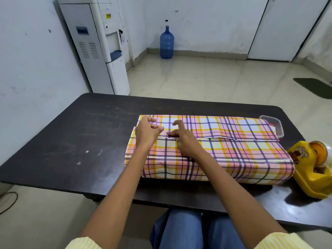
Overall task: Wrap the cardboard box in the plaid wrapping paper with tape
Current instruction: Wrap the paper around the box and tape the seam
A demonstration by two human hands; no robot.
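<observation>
The box is hidden under plaid wrapping paper (233,150) in pink, yellow and purple, lying on the right half of the dark table (80,141). Two paper edges overlap in a seam along the top. My left hand (146,133) rests loosely curled on the left end of that seam. My right hand (183,139) lies beside it, its fingers pressing flat on the seam where a pale strip, possibly tape, shows. A yellow tape dispenser (312,169) with a roll sits on the table at the right end of the package.
A clear plastic container (276,126) with red contents stands behind the package's right end. The left half of the table is bare. Beyond the table are a water dispenser (100,49), a blue water jug (166,44) and a dark floor mat (314,87).
</observation>
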